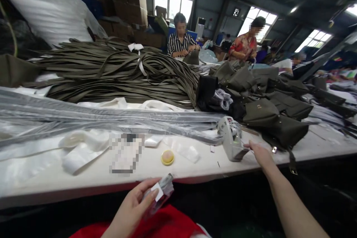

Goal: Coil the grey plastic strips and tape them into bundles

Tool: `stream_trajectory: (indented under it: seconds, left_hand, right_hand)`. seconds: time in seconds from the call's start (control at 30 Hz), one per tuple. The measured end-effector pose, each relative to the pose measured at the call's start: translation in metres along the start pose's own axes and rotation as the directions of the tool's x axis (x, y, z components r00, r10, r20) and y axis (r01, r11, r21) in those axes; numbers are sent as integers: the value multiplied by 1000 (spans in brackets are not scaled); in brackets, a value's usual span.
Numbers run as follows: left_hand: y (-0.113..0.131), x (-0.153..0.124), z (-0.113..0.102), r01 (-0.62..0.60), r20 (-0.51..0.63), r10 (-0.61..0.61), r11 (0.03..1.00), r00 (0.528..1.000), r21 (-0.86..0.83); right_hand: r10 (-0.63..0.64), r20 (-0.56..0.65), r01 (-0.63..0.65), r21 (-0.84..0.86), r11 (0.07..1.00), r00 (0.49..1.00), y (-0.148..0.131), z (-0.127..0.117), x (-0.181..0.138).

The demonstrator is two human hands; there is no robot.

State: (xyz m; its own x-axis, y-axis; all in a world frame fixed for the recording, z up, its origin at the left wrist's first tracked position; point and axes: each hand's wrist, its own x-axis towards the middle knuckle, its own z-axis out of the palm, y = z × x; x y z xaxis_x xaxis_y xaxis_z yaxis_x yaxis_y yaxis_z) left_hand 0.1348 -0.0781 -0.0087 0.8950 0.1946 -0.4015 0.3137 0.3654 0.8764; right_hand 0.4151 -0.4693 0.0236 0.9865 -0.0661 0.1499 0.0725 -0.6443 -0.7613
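My left hand [136, 199] is closed around a small clear plastic packet [166, 187], held above my lap just in front of the table edge. A white label [158, 192] shows on the packet beside my thumb; its contents are hard to make out. Over on the right, my right hand [261, 155] reaches to a small light-grey desktop machine [231, 139] on the table. Its fingertips are pressed together at the machine's right side. Whatever lies between them is too small to tell.
A round yellow-rimmed tin [167, 157] and a blurred-out flat item [126, 154] lie on the white table [192, 169]. Behind are grey plastic-wrapped strips [111, 117] and dark olive straps [119, 67]. Olive bags [279, 119] pile up at right. Several people work beyond.
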Motion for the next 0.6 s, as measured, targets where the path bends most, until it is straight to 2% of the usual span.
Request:
stream_trajectory:
  seconds: [0.1, 0.23, 0.33, 0.47, 0.53, 0.6]
  left_hand:
    - [3, 1, 10, 3, 18, -3, 1000, 1000, -3]
    - [8, -2, 19, 5, -9, -5, 1000, 1000, -9]
    - [7, -3, 18, 18, -27, -18, 1000, 999, -9]
    - [2, -2, 13, 27, 29, -28, 1000, 999, 13]
    - [1, -3, 13, 6, 21, -6, 1000, 1000, 17]
    - [2, -5, 17, -45, 4, 45, 998, 999, 35]
  right_hand:
    - [27, 102, -37, 105, 994, 994, 9, 5, 4]
    - [56, 70, -69, 189, 980, 996, 11, 1, -11]
    - [120, 38, -125, 185, 975, 992, 23, -4, -31]
    - [224, 91, -235, 143, 961, 970, 45, 1, -61]
    - [252, 107, -264, 123, 957, 962, 45, 8, -75]
    - [228, 154, -247, 117, 962, 961, 29, 18, -89]
